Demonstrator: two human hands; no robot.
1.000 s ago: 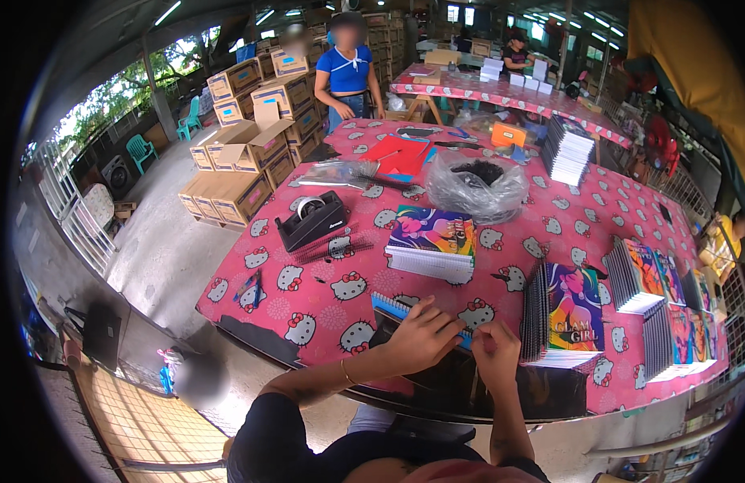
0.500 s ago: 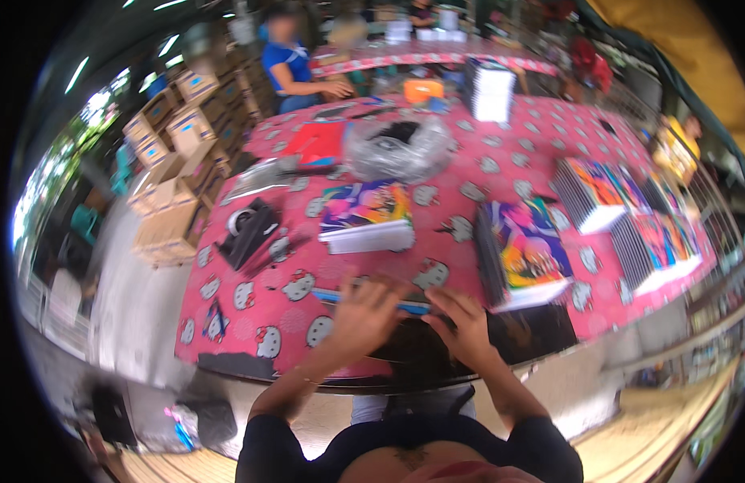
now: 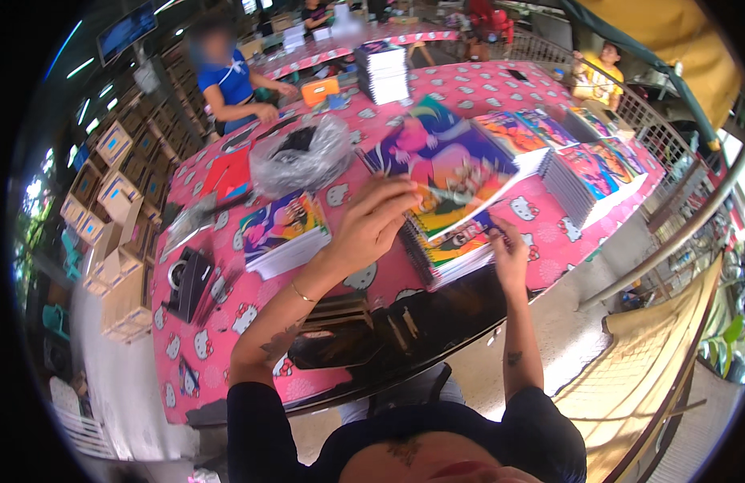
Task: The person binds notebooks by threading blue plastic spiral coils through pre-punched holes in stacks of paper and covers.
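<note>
step: lifting top colourful booklet (image 3: 449, 165) off near stack (image 3: 453, 249) | my left hand (image 3: 372, 225) fingers pinching its cover | my right hand (image 3: 509, 258) fingers closed on stack edge | next: judged, lift clear, steady stack

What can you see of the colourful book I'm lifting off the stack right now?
The colourful book is thin and flat with a glossy cover printed in purple, pink, blue, yellow and green cartoon art. It is raised and tilted above the stack of similar books on the pink patterned tablecloth. The left hand pinches its near edge, fingers over the cover. The right hand rests on the stack's near corner below, not on the lifted book. Its underside is hidden.
</note>
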